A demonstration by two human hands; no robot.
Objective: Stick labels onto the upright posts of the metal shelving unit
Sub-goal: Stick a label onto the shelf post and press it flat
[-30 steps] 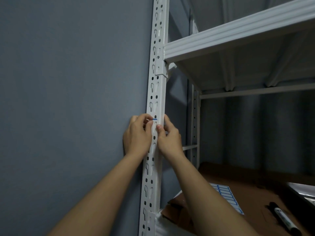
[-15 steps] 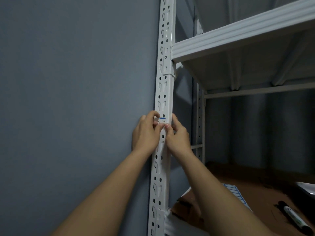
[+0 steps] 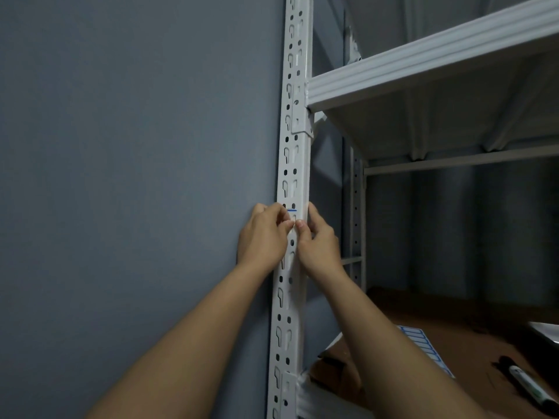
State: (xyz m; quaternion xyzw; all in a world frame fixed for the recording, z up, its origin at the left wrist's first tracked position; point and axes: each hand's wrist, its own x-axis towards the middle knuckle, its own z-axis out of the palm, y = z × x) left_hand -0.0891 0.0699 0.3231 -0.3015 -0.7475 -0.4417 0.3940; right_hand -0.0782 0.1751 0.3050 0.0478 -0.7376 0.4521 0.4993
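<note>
Both hands, left hand [image 3: 263, 237] and right hand [image 3: 320, 244], pinch a label [image 3: 292, 215] against the upright post [image 3: 295, 164] with curled fingers; its blue edge runs crosswise.

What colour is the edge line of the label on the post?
Blue, on the white label pressed to the white post; seen in the head view.
</note>
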